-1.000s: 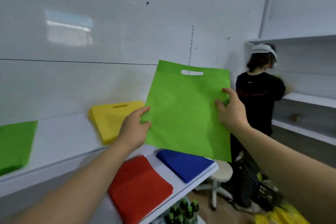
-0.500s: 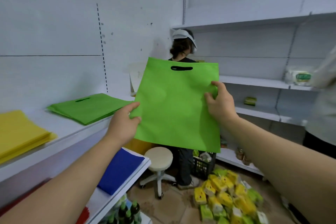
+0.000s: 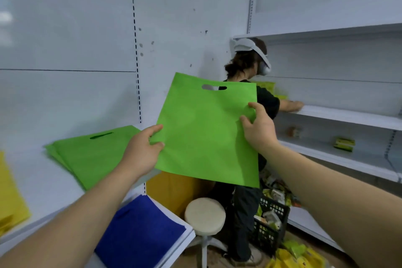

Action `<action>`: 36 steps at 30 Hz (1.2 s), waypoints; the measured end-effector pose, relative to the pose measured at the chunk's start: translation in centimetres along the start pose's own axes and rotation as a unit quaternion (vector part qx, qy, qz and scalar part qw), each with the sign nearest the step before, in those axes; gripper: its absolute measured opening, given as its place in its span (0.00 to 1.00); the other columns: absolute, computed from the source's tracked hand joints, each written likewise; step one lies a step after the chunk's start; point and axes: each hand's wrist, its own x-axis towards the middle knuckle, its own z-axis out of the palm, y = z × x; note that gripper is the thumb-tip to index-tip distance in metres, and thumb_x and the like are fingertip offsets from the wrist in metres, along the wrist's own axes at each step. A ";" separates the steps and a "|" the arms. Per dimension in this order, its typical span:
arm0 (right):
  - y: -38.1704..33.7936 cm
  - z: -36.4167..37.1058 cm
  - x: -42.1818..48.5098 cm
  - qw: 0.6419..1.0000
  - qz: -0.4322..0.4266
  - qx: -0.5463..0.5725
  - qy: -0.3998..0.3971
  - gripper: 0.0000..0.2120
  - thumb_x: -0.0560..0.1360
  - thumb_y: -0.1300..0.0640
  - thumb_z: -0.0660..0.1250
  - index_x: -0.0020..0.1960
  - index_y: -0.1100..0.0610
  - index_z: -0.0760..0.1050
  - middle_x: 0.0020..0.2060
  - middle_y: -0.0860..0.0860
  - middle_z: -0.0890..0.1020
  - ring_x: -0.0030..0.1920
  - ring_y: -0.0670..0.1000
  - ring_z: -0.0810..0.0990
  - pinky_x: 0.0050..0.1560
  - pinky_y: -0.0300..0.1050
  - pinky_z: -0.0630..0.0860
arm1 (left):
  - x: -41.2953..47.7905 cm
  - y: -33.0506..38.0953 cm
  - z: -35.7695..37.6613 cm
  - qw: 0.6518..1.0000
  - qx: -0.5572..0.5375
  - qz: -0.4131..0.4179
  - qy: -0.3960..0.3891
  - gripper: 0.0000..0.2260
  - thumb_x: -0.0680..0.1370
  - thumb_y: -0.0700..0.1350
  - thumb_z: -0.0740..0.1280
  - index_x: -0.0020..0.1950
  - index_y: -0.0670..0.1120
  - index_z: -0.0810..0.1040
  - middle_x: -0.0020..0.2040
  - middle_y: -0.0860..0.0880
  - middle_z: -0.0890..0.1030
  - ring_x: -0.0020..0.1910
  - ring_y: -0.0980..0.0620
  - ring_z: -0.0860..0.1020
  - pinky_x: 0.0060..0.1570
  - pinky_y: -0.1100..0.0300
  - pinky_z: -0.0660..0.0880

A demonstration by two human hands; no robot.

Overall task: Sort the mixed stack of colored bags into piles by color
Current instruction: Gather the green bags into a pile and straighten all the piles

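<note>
Head view | green bag: held upright in air, handle slot up | left hand pinches its left edge, right hand pinches its right edge | green pile: flat on shelf, down-left of bag, nearer left hand | judged next: swing bag left, lay flat on pile

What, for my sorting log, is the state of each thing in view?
Held green bag: upright in the air.
Left hand: pinches the bag's left edge.
Right hand: pinches its right edge.
Green pile: flat on upper shelf, fanned.
Yellow pile: flat on that shelf.
Blue pile: flat on the lower shelf.
</note>
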 end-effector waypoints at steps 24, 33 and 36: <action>-4.2 30.5 7.3 0.895 -0.155 0.035 -0.417 0.27 0.77 0.45 0.65 0.70 0.59 0.68 0.68 0.57 0.71 0.68 0.56 0.69 0.66 0.45 0.64 | -0.2 -8.5 -6.5 0.897 0.315 -0.279 0.134 0.35 0.73 0.58 0.69 0.75 0.46 0.62 0.75 0.45 0.62 0.73 0.50 0.62 0.71 0.60 0.57; -2.6 30.8 8.7 0.843 -0.184 0.039 -0.504 0.33 0.71 0.52 0.72 0.73 0.52 0.64 0.70 0.55 0.63 0.66 0.54 0.70 0.62 0.40 0.66 | -1.7 -7.2 -5.0 0.877 0.394 -0.268 0.061 0.61 0.44 0.86 0.47 0.71 0.57 0.69 0.75 0.54 0.63 0.73 0.56 0.61 0.69 0.65 0.55; -2.1 31.4 8.8 0.849 -0.184 0.041 -0.494 0.28 0.71 0.49 0.72 0.69 0.53 0.70 0.68 0.57 0.69 0.63 0.55 0.73 0.64 0.45 0.70 | -1.7 -7.4 -4.6 0.868 0.413 -0.264 0.081 0.61 0.44 0.86 0.43 0.71 0.57 0.69 0.75 0.55 0.63 0.73 0.56 0.61 0.69 0.62 0.56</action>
